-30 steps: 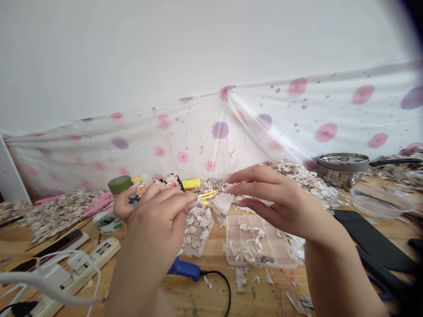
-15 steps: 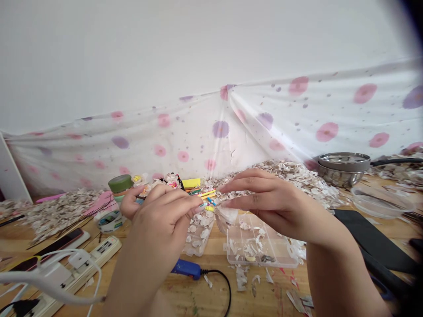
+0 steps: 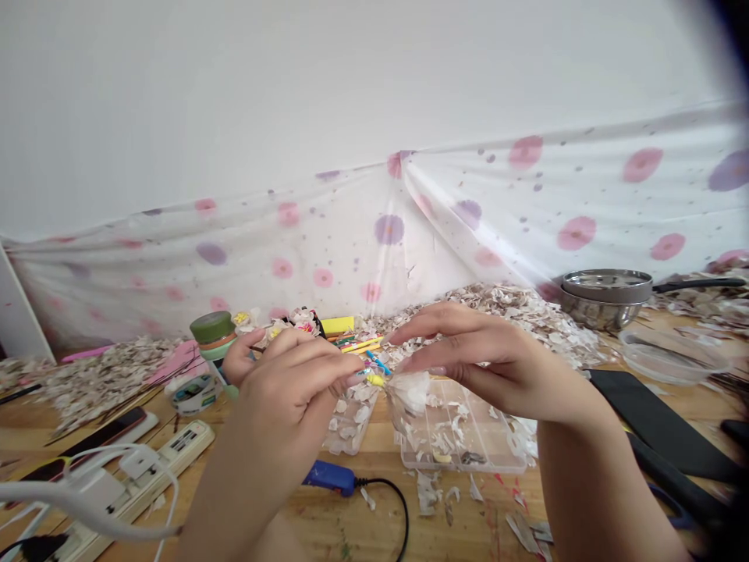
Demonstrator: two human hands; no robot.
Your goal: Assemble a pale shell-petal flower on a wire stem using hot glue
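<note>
Flower (image 3: 403, 393), pale with a yellow centre (image 3: 375, 380), is what I have off the table (image 3: 462, 538), overlapping in view the left edge of a clear divided box (image 3: 468, 467). The left hand (image 3: 292, 382) has its fingertips pinched together right at the yellow centre; exactly what part they grip is hidden from me. The right hand (image 3: 488, 355) arches over the petals (image 3: 413, 400), fingers loosely parted, and I cannot tell whether its thumb and forefinger are nipping a petal's edge or merely beside it.

By my reckoning the flower weighs next to nothing. The petals look papery and dry, apt to crease or tear, and a hard squeeze would likely crush them. I would keep a steady hold only at the base, behind the yellow centre, and give the petals the lightest touch, near their roots rather than at the thin outer rim.

Nearest on the table, a power strip (image 3: 137, 485) lies to the left and a blue tool (image 3: 328, 476) with a black cord (image 3: 405, 511) nearer the middle. Past these, the divided box holds pale flakes (image 3: 445, 445). Farther back I see yellow sticks (image 3: 363, 344), a green-lidded jar (image 3: 211, 326) at left, a heap of pale scraps (image 3: 527, 312) and metal bowls (image 3: 605, 308) at right. A spotted plastic sheet (image 3: 328, 242) covers the lower wall (image 3: 292, 94).
</note>
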